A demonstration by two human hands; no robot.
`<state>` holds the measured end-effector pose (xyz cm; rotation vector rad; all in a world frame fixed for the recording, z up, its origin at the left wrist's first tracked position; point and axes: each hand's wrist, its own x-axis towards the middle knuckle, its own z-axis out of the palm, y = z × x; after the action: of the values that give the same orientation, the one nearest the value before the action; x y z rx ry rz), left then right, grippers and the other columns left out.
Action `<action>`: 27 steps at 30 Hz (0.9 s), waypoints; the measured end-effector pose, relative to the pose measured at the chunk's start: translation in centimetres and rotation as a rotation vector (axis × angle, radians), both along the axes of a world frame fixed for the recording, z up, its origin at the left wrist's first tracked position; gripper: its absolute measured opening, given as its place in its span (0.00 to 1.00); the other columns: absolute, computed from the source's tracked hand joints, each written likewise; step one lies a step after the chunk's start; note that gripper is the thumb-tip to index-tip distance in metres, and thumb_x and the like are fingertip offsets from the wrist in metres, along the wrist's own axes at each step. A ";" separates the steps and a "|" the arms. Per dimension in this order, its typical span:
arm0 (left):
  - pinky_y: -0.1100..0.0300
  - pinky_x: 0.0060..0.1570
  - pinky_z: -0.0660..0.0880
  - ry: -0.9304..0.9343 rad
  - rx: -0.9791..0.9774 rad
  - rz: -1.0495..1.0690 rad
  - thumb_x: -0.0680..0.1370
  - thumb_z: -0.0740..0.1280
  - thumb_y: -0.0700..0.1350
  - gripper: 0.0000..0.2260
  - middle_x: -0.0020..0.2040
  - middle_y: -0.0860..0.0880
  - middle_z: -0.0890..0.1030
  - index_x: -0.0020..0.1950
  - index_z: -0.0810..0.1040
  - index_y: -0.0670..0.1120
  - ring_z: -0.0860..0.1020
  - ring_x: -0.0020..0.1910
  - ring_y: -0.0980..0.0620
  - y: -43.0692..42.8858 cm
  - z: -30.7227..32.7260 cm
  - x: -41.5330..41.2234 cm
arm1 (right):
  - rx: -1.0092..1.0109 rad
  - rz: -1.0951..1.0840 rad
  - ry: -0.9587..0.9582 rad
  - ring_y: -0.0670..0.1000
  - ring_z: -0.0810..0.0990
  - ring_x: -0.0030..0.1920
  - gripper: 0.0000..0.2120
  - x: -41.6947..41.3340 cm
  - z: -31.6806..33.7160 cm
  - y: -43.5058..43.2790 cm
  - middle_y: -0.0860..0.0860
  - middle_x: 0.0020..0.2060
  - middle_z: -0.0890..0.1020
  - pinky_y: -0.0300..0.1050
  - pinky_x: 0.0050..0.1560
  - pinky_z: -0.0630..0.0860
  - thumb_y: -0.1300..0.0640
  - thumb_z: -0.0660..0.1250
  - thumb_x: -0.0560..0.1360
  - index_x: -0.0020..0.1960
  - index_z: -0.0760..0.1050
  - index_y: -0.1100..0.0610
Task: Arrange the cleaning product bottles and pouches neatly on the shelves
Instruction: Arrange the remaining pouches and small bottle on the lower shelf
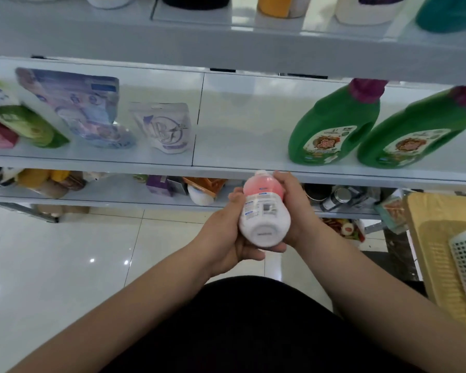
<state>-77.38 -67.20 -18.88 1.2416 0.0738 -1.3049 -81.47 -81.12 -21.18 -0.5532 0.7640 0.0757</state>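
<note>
Holding a pink bottle tilted, base toward the camera, both the left hand and the right hand curl their fingers round it just below the middle shelf. Placing seems next: upright into the bare stretch left of the green bottles.

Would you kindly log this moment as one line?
left hand: grips pink bottle | right hand: grips pink bottle | pose: base toward camera, unshelved | shelf: gap beside green bottles
</note>
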 end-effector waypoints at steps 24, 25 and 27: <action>0.51 0.39 0.81 -0.257 0.006 0.039 0.76 0.72 0.48 0.25 0.60 0.44 0.80 0.70 0.66 0.52 0.85 0.50 0.44 1.6 -3.0 -0.3 | -0.608 0.091 -0.071 0.53 0.81 0.63 0.24 0.7 0.9 0.1 0.51 0.62 0.83 0.54 0.65 0.78 0.44 0.67 0.74 0.69 0.76 0.47; 0.50 0.39 0.81 -0.268 0.012 0.047 0.78 0.71 0.45 0.23 0.59 0.46 0.79 0.70 0.65 0.51 0.85 0.47 0.46 1.8 -3.0 -0.1 | -0.635 0.089 -0.077 0.52 0.80 0.64 0.23 0.7 1.0 0.4 0.50 0.63 0.83 0.55 0.66 0.77 0.43 0.69 0.74 0.68 0.77 0.46; 0.49 0.38 0.81 -0.285 0.033 0.060 0.78 0.70 0.44 0.22 0.58 0.46 0.79 0.69 0.66 0.49 0.85 0.47 0.45 2.4 -3.2 0.3 | -0.716 0.084 -0.085 0.50 0.81 0.63 0.15 0.5 1.1 1.2 0.46 0.61 0.83 0.56 0.66 0.77 0.45 0.69 0.76 0.63 0.79 0.41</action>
<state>-77.12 -64.77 -22.07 1.4312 -0.0713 -1.0681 -80.94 -79.89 -20.03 -1.2605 0.6734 -0.1510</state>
